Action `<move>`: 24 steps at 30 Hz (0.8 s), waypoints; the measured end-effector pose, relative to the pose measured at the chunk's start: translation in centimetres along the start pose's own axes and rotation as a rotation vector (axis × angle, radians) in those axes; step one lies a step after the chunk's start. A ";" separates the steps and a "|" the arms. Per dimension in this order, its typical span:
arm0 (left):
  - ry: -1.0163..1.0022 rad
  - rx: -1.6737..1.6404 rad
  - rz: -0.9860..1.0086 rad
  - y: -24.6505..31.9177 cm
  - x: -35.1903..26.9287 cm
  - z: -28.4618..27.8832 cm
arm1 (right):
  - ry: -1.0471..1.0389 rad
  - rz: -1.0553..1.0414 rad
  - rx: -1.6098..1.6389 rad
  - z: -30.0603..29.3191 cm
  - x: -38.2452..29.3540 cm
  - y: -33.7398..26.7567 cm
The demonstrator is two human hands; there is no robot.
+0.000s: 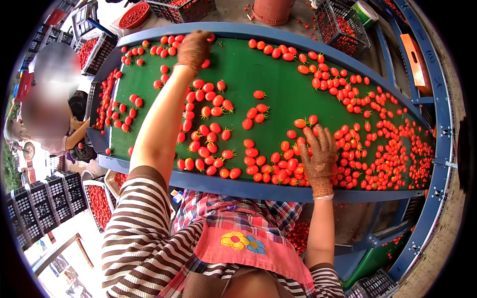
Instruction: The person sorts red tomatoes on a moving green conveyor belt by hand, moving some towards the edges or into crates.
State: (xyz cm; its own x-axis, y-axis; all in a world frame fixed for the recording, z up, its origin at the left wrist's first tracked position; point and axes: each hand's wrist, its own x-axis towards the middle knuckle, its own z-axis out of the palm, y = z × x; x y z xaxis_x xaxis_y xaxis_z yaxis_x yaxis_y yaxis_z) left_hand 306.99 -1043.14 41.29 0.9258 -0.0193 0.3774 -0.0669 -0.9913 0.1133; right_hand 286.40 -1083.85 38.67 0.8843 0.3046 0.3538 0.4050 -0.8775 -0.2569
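Small red tomatoes, many with green calyxes, lie scattered over a green conveyor belt point(238, 56). My left hand point(193, 50), in a thin brown glove, stretches across to the belt's far side. Single tomatoes point(205, 63) show beside it, but its fingertips are turned away, so any hold is hidden. Palm down near the close edge, my right hand point(319, 156) wears the same kind of glove. Its fingers are apart and touch the tomatoes of a dense heap point(283, 169). Farther right the tomatoes point(391, 160) crowd thickly together.
Blue metal rails point(231, 189) border the belt. At its left end, tomatoes point(106, 98) gather by a person point(76, 139) whose arm reaches in. Black plastic crates point(341, 31), a red basin point(134, 15) and a reddish bucket point(273, 11) stand beyond. A tomato-filled crate point(99, 203) sits at lower left.
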 end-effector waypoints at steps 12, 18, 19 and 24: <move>-0.197 -0.347 -0.104 2.4 -13.2 -8.9 | -0.235 -0.382 0.242 2.1 -2.3 -10.7; -0.573 0.001 -0.336 8.0 -26.7 -13.9 | -0.166 -0.266 0.097 -0.3 -3.2 -5.1; -0.593 0.025 -0.365 10.5 -26.9 -13.5 | -0.162 -0.262 0.070 -0.6 -3.5 -3.5; -0.522 -0.194 -0.301 20.2 -23.6 -8.9 | -0.180 -0.192 -0.172 -2.5 -3.1 6.6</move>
State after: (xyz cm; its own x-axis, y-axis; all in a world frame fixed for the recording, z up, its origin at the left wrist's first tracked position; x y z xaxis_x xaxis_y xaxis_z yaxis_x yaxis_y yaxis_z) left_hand 280.51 -1061.59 42.82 0.9707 0.1470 -0.1899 0.2038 -0.9225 0.3277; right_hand 285.71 -1091.49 38.16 0.8287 0.5180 0.2121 0.5369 -0.8427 -0.0398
